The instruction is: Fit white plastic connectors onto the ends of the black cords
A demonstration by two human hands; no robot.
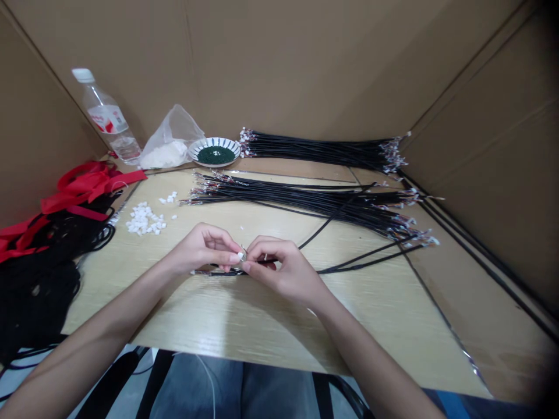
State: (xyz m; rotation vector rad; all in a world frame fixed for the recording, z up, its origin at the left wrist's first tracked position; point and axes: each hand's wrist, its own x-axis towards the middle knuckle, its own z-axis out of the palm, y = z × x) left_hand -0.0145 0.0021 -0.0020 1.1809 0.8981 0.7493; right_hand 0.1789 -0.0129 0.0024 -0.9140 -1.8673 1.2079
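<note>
My left hand (213, 249) pinches a small white connector housing (241, 256) between thumb and forefinger. Just to its right, my right hand (279, 265) is closed on the end of a black cable (311, 235), whose thin wires meet the housing at my fingertips. Whether the wires sit inside the housing is too small to tell. Under my hands more black cables (340, 269) lie across the table, their stripped ends showing to the left. A loose pile of white connector housings (145, 220) lies left of my left hand.
Behind my hands lies a bundle of black cables (297, 198), with another bundle (318, 150) by the cardboard wall. A patterned dish (236, 152) of dark green bits, a plastic bag (177, 125) and a bottle (107, 116) stand at back left. Red ribbons (82, 186) and black cords lie left.
</note>
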